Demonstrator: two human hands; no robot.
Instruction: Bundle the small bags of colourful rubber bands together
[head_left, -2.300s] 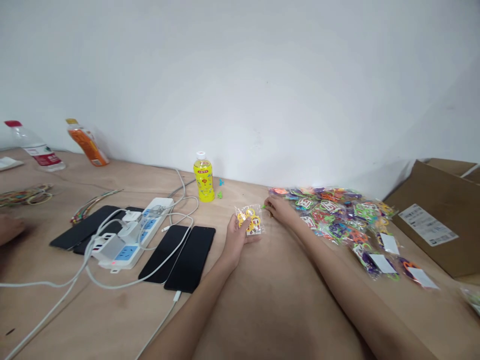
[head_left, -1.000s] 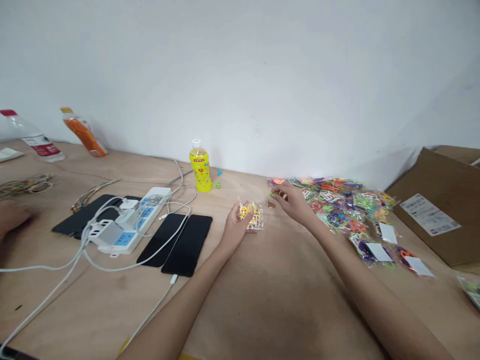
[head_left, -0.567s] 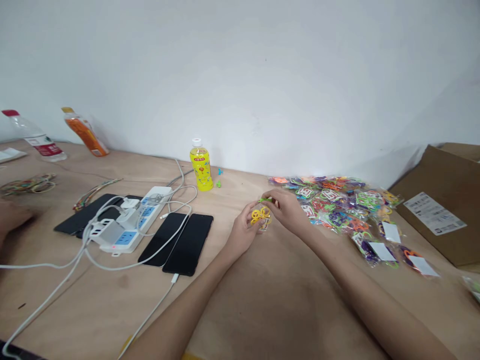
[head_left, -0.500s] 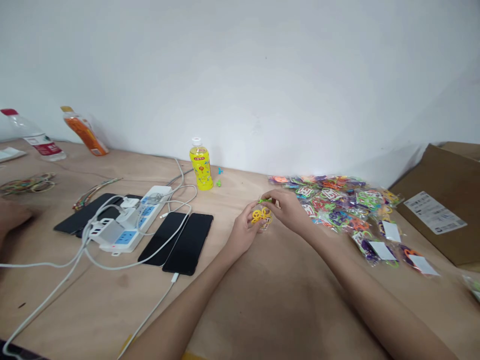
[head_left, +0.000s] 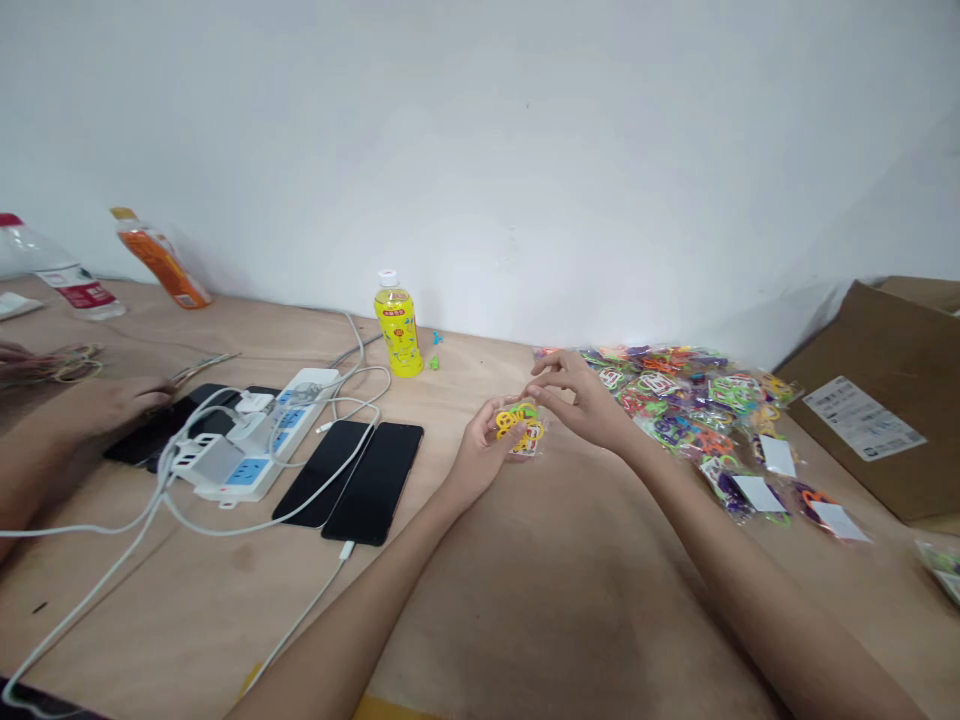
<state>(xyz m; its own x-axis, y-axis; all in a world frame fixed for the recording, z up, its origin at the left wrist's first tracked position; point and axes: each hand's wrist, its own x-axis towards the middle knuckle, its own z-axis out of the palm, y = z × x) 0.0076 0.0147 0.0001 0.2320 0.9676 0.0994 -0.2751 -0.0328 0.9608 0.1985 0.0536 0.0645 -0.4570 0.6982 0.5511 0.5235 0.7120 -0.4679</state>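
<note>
A small clear plastic bag [head_left: 534, 440] with yellow and green plastic pieces inside sits in my left hand [head_left: 480, 450]. The thumb lies across its front and the fingers are behind it. At the top edge of the bag is my right hand [head_left: 576, 402], its thumb and a finger pinched together there while the forefinger is lifted apart. A printed mark shows through the lower part of the bag.
To the right lie several filled bags [head_left: 675, 400] and a cardboard box [head_left: 877, 400]. A yellow bottle [head_left: 400, 335] stands near the wall. On the left are two phones [head_left: 373, 485], a power strip [head_left: 259, 465] with white cables, and another person's hands [head_left: 112, 405].
The green piece at my right fingertips is now inside the bag among the yellow ones. My right fingers have shifted to its top edge. The other person's hand has reached farther in.
</note>
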